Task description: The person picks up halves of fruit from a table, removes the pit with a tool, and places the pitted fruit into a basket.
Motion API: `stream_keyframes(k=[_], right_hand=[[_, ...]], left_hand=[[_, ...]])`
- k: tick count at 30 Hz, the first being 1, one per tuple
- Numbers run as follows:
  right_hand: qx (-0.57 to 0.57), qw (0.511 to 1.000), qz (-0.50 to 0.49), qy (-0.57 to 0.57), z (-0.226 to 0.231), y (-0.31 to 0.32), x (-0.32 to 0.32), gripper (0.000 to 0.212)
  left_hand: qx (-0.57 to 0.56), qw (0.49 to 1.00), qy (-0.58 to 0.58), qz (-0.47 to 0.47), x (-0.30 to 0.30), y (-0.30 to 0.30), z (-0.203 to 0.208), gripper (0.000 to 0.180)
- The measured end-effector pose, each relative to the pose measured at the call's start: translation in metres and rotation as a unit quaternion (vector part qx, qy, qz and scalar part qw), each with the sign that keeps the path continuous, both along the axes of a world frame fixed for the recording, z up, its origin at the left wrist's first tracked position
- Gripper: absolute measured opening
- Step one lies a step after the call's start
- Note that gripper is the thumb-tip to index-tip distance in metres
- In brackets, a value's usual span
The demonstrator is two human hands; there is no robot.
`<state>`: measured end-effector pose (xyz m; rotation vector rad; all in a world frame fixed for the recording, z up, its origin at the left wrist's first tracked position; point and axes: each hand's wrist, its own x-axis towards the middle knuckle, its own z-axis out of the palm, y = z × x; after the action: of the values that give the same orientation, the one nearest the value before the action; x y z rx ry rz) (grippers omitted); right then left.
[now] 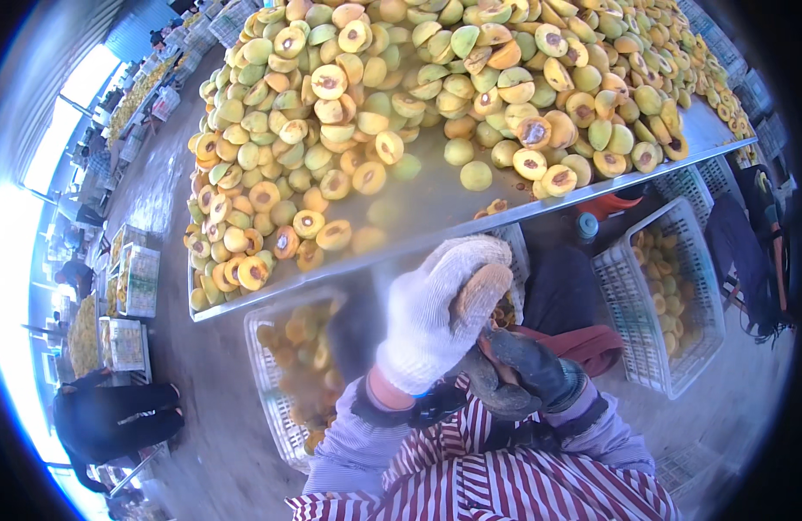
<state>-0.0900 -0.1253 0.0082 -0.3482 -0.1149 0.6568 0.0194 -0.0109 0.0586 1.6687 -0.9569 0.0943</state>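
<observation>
My left hand, in a white knit glove with a brownish stained finger area, is raised in front of my lap with its fingers curled together. Just below and to its right is my right hand, in a dark coated glove, also with bent fingers. The two gloves meet or nearly meet; whatever lies inside them is hidden. Beyond my hands, a metal-topped table bears a large heap of halved yellow-green peaches, many with cut faces up and brown pits or pit hollows showing.
A white crate of peach halves stands left of my legs, another crate to the right. A red object and a bluish round container are under the table edge. At left, a bending person works near stacked crates.
</observation>
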Motion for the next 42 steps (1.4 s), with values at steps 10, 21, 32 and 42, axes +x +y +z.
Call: stream_keyframes(k=[10, 21, 32, 42], right_hand=[[0.179, 0.982, 0.058, 0.007, -0.007, 0.005, -0.003, 0.039], [0.092, 0.984, 0.021, 0.15, 0.006, 0.01, -0.015, 0.044], [0.165, 0.973, -0.067, 0.15, -0.008, 0.019, -0.03, 0.034], [0.068, 0.983, -0.058, 0.158, -0.03, 0.009, -0.04, 0.04]], left_hand=[[0.033, 0.926, 0.351, -0.138, 0.003, 0.008, 0.021, 0.035], [0.101, 0.967, 0.219, -0.077, -0.005, 0.004, 0.008, 0.026], [-0.152, 0.895, 0.398, -0.132, -0.029, 0.003, -0.008, 0.039], [-0.268, 0.705, 0.649, -0.099, -0.016, 0.009, -0.02, 0.044]])
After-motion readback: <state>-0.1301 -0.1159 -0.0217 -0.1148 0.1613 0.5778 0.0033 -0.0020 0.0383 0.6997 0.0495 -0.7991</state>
